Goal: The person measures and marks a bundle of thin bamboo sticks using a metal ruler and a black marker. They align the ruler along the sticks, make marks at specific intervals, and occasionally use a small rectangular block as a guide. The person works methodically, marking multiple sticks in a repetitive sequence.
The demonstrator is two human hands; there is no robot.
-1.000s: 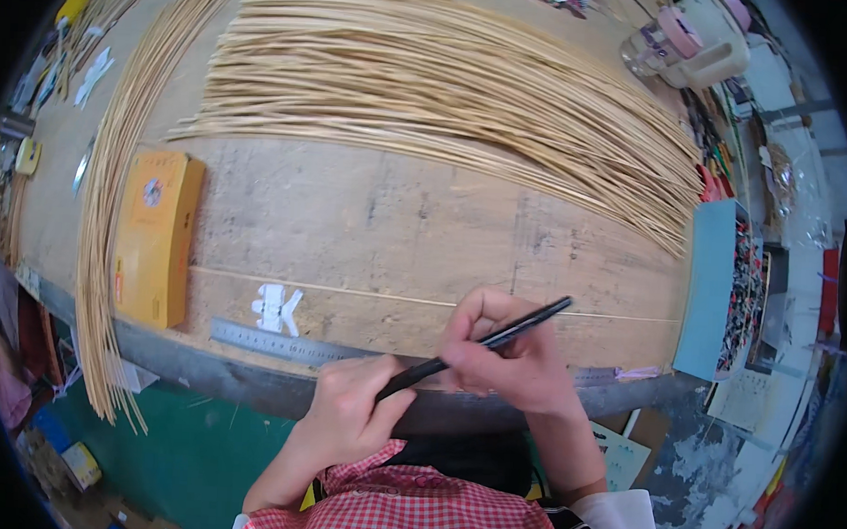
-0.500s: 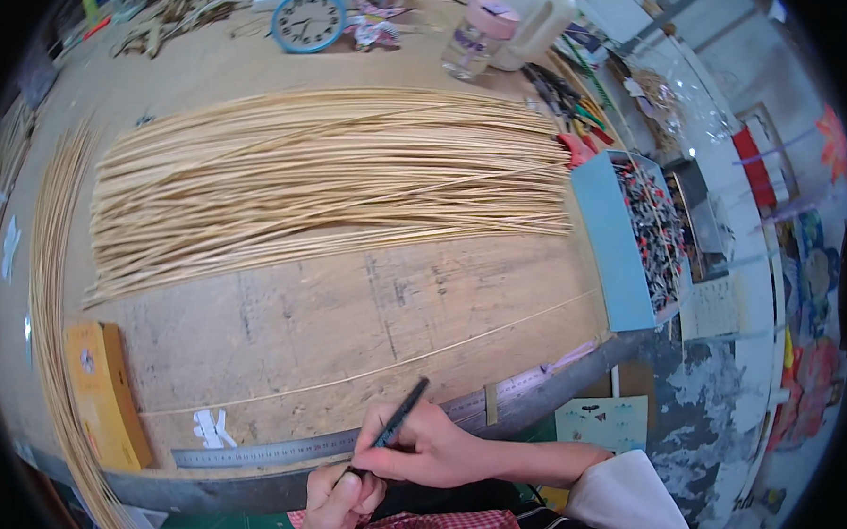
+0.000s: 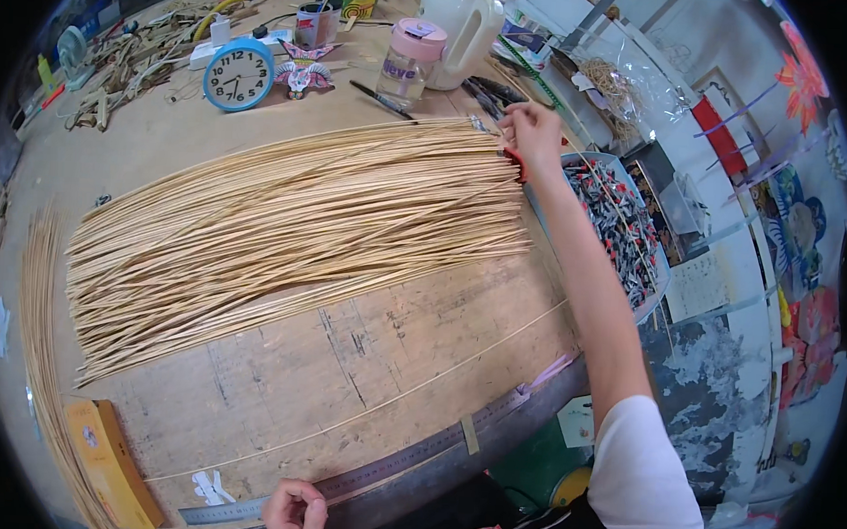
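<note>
Stretched toward the far right, my right hand hovers by the end of a wide spread of thin bamboo sticks. Its fingers are curled together next to dark-handled tools and a red-handled tool; what they hold, if anything, is hidden. My left hand rests closed at the front table edge, over the steel ruler, thumb against curled fingers. A black pen lies beyond the sticks, left of the pink-lidded bottle. One single stick lies across the table.
At right, a light blue box holds many small black and red parts. Near left stand a yellow box and a narrow stick bundle. A blue clock and a white jug stand at the back.
My right hand has let go of the black pen, which now lies at the back, and has reached far right. My left hand has shifted left and down. The view has turned.
</note>
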